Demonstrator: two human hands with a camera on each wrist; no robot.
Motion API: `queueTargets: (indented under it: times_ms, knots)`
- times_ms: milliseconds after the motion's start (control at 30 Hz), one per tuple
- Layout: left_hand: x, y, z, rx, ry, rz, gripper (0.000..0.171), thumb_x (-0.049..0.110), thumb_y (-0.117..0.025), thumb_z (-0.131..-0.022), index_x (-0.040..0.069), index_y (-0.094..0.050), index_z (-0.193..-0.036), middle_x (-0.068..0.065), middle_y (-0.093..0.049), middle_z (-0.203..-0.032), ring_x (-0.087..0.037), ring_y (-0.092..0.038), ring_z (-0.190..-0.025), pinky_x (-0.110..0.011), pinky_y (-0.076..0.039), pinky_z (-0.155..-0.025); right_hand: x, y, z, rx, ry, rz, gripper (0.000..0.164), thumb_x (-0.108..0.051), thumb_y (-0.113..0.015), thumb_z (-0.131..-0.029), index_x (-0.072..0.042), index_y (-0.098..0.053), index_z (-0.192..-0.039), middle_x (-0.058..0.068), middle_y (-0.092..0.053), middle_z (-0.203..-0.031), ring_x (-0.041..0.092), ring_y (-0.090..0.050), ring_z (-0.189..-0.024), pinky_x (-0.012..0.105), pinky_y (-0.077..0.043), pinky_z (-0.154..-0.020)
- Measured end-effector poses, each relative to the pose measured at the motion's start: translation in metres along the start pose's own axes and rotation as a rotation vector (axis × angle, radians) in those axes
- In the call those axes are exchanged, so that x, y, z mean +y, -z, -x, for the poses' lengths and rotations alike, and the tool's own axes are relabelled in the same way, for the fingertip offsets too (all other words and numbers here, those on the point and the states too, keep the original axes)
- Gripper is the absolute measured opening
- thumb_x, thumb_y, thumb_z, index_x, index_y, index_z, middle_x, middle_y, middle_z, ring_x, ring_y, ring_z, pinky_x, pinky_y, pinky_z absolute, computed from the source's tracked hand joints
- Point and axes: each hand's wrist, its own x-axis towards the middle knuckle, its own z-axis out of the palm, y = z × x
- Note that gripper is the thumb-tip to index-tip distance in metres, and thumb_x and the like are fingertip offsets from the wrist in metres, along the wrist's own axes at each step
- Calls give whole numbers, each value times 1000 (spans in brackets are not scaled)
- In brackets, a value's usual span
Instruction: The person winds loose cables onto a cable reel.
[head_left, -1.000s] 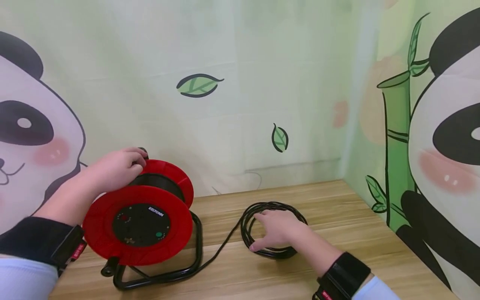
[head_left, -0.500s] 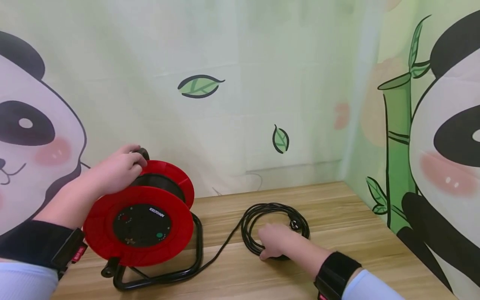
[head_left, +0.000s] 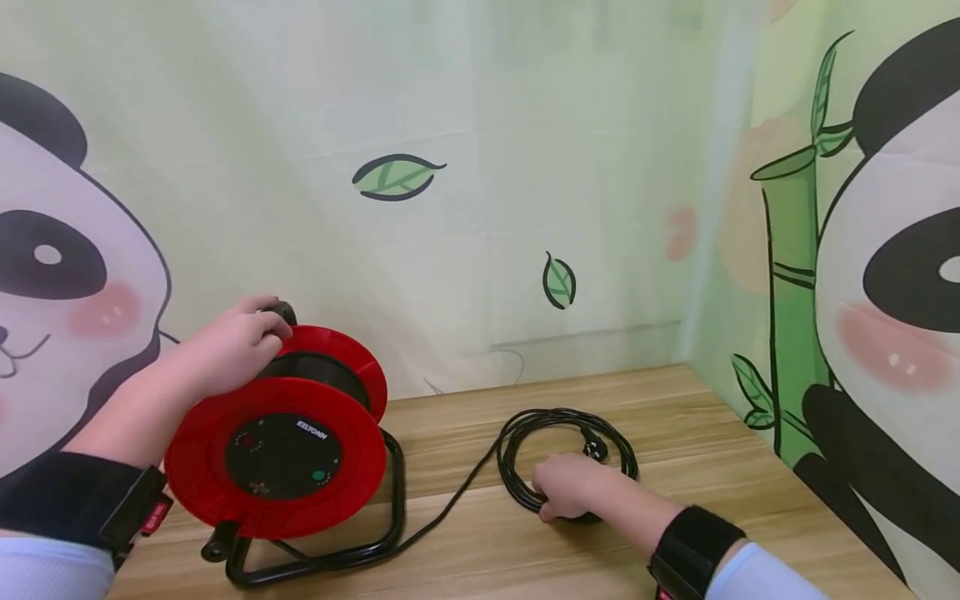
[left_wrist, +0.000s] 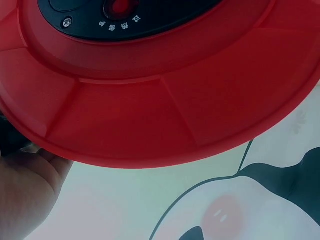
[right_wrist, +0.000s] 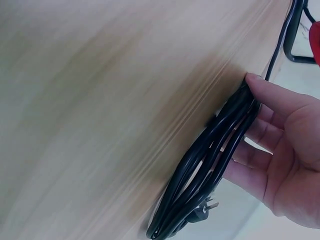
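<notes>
A red cable reel (head_left: 202,467) with a black centre panel stands on a black tube frame (head_left: 397,492) at the left. My left hand (head_left: 232,346) grips the black handle (head_left: 282,312) at its top; the left wrist view shows mostly the reel's red face (left_wrist: 130,120). From the reel, a black cable runs right to a loose coil (head_left: 517,479) on the table. My right hand (head_left: 573,487) holds the near side of this coil, thumb on one side and fingers on the other, as the right wrist view shows. The cable's plug (head_left: 595,448) lies inside the coil's far right side.
A wood-grain table (head_left: 697,450) carries everything. Behind it hangs a pale green backdrop (head_left: 480,208) printed with leaves and pandas, which turns a corner at the right. A black crank knob (head_left: 220,542) sticks out from the reel's lower front.
My right hand has come down from above the coil and taken hold of its near side. The coil has slid slightly right, and the plug has come into view. My left hand stays put.
</notes>
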Motion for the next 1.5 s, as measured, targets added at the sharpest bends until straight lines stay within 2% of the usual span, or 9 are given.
queueTargets:
  times_ms: [267, 433, 567, 733, 1167, 1500]
  knots:
    - [0, -1, 2, 9, -8, 5, 35, 7, -40, -101, -6, -64, -122, -34, -21, -158, -58, -31, -134, -66, -42, -97, 31, -3, 21, -28, -28, -65, 20, -29, -82, -87, -17, -66, -82, -7, -57, -75, 13, -53, -70, 37, -48, -70]
    - [0, -1, 0, 9, -17, 1, 36, 7, -39, -102, -7, -64, -122, -34, -21, -158, -58, -30, -135, -66, -40, -99, 48, -3, 34, -64, -58, -112, 21, -25, -80, -89, -17, -63, -79, -6, -55, -74, 13, -48, -68, 36, -43, -67]
    - [0, -1, -1, 11, -19, 2, 36, 7, -39, -101, -7, -64, -122, -34, -22, -158, -58, -29, -136, -66, -40, -99, 62, -2, 43, -65, -73, -154, 24, -21, -79, -89, -16, -60, -76, -3, -53, -72, 15, -46, -68, 36, -39, -66]
    - [-2, -1, -2, 16, -22, 0, 35, 6, -39, -101, -7, -65, -122, -34, -22, -157, -58, -29, -136, -67, -40, -99, 78, -6, 47, -48, -102, -191, 24, -19, -79, -89, -15, -59, -76, -1, -53, -73, 18, -48, -70, 39, -40, -69]
    - [-2, -1, -2, 24, -21, 8, 36, 7, -39, -101, -8, -64, -122, -35, -22, -157, -59, -29, -136, -67, -39, -100, 88, -8, 48, -28, -125, -208, 20, -18, -80, -88, -14, -63, -79, -1, -56, -77, 21, -51, -74, 45, -45, -74]
    - [-1, -2, -1, 25, -11, 33, 36, 7, -40, -102, -9, -62, -125, -35, -21, -158, -58, -27, -136, -68, -38, -100, 87, -7, 50, -28, -134, -211, 21, -18, -80, -88, -14, -62, -78, 1, -56, -76, 22, -51, -73, 45, -43, -71]
